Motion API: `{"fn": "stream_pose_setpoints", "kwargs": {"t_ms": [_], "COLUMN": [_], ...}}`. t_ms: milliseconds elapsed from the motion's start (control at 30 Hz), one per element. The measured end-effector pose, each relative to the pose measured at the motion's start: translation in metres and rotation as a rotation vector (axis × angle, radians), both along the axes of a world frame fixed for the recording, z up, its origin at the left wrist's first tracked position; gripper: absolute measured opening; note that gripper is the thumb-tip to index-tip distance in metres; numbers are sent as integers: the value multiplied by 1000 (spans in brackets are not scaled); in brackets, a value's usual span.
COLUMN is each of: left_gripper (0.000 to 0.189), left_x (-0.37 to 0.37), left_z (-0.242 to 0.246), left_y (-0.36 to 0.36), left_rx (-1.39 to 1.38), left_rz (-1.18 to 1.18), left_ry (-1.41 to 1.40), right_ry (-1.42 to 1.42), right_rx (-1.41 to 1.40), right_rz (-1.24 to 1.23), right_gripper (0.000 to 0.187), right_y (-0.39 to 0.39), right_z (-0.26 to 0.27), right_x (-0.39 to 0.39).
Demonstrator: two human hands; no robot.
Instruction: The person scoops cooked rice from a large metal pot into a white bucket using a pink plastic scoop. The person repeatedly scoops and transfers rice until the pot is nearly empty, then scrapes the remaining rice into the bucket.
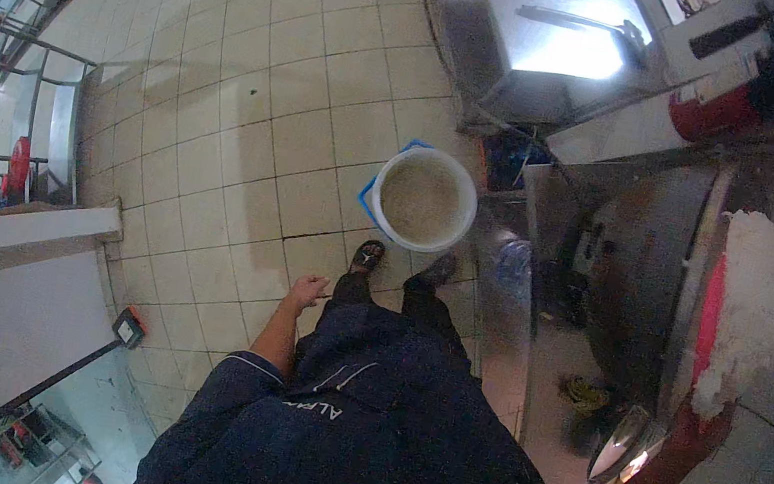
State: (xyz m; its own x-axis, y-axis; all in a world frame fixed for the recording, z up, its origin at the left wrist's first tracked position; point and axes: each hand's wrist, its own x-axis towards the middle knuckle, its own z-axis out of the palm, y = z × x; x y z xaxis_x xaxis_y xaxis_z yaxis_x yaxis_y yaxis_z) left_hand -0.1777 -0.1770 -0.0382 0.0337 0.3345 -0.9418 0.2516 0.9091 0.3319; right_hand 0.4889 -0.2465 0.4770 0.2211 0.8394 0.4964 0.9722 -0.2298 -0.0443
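Note:
My left hand [309,292] hangs beside my left leg over the tiled floor, loosely curled, with nothing in it. At the far right, my right hand [702,433] is at the near end of a heap of white, stringy or grainy food [763,286]. Its fingers lie around a small white clump; whether they grip it or the container's edge cannot be told. A bright pink rim [709,316] shows along the heap's left side. Before my feet stands a round white bucket [467,205] filled with a cloudy, pale brownish content, with blue corners showing beneath it.
To the right are a metal sink or trough [536,281], a metal scoop-like thing [617,446] and a red container [715,112]. A metal basin or counter [495,39] is ahead. Metal racks [41,73] and a low white wall [18,221] stand at the left.

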Motion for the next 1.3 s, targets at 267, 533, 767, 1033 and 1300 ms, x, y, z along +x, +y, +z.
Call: {"fn": "stream_pose_setpoints", "kwargs": {"t_ms": [267, 533, 767, 1033, 1300], "left_gripper": [58, 60, 58, 53, 51], "left_x": [-113, -143, -184, -157, 28], "left_z": [25, 34, 68, 20, 80], "left_y": [-32, -95, -115, -12, 223], "left_rx": [-46, -140, -112, -97, 494], "left_rz": [246, 377, 451, 49, -202], "left_ry": [-10, 14, 91, 10, -306], "right_ry": [407, 934, 745, 1371, 1685], "right_rx": [-53, -250, -615, 33, 830], "right_rz": [-56, -333, -466, -353, -299], "right_gripper": [44, 47, 50, 55, 50], "right_y": [40, 208, 282, 140, 29], "right_z": [-110, -421, -545, -447, -99], "right_x": [-98, -236, -287, -226, -220]}}
